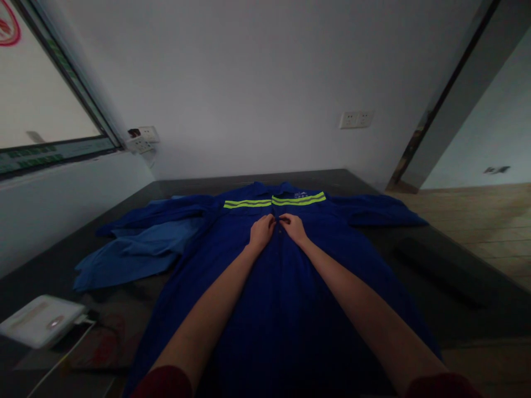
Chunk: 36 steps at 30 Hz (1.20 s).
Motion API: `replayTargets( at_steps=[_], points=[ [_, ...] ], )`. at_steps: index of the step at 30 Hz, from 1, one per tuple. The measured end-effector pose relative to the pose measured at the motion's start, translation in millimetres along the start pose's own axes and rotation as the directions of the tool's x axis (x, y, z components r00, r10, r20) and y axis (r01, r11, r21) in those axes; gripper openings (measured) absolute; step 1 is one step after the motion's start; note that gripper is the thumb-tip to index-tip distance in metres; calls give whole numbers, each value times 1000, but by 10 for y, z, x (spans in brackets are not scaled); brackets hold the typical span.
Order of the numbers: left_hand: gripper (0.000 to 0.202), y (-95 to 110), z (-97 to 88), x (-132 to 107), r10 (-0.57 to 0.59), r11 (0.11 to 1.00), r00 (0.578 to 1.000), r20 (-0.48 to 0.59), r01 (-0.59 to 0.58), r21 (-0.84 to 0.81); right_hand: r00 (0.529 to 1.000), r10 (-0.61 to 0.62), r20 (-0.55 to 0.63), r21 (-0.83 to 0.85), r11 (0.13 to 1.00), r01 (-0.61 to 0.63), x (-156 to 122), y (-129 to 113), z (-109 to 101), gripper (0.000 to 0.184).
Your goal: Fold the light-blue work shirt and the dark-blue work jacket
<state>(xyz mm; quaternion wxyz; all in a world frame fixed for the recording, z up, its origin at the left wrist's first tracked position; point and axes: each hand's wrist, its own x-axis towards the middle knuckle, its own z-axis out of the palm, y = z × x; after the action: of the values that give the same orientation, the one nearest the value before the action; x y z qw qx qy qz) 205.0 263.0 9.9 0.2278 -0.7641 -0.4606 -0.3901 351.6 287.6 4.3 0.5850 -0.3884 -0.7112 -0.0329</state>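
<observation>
A dark blue work garment point(232, 243) with yellow-green reflective stripes point(298, 199) across its chest lies spread on a dark table, collar toward the wall. Both my hands are at its front opening, just below the stripes. My left hand point(263, 229) pinches the cloth at the placket from the left. Facing it, my right hand point(292, 227) has its fingers closed on the placket edge from the right. A small button shows just below the fingertips; what exactly lies between the fingers is too small to make out.
A lighter blue cloth point(141, 251) lies partly under the left sleeve. At the table's left front sits a white device point(43, 320) with a cable. A long black object point(440, 271) lies on the right. Behind the dark table point(332, 176) rises a wall with sockets point(355, 119).
</observation>
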Motion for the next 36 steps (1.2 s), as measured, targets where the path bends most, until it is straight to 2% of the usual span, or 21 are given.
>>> replayTargets(
  at_steps=[12,16,21,29,36],
  points=[
    [17,48,5,-9,-47,994,994,100,36,105,998,54,-39,-76,995,-57,-17,27,37,16],
    [17,56,5,-6,-34,993,995,97,23,113,997,64,-49,-98,993,-68,-26,4,46,10],
    [14,43,-27,-6,-12,995,997,82,4,101,1000,15,-19,-60,998,-16,-36,-45,17,14],
    [14,-6,-29,-11,52,999,997,-51,-52,-6,998,-8,-60,-21,1000,6,-33,-85,4,16],
    [11,24,-67,-29,40,999,999,-18,-39,29,999,-32,-26,0,999,32,-40,-46,24,16]
  ],
)
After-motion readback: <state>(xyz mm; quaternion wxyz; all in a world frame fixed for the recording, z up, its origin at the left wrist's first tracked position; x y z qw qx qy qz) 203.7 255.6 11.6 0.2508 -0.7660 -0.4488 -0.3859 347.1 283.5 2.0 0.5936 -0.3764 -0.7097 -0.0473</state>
